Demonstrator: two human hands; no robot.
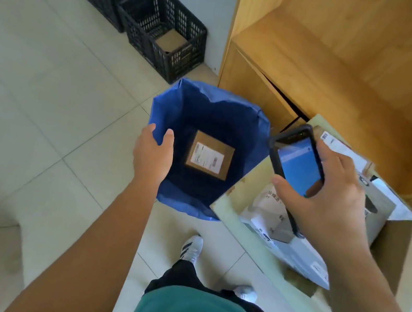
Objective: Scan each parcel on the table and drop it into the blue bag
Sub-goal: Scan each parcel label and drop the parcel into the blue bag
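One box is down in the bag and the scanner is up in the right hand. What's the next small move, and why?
Probably bring the left hand off the blue bag rim and over to the table for the next parcel, likely the white parcel under the scanner. The brown box already lies at the bag's bottom, the left hand carries no parcel, and the right hand holds the scanner over the pile.
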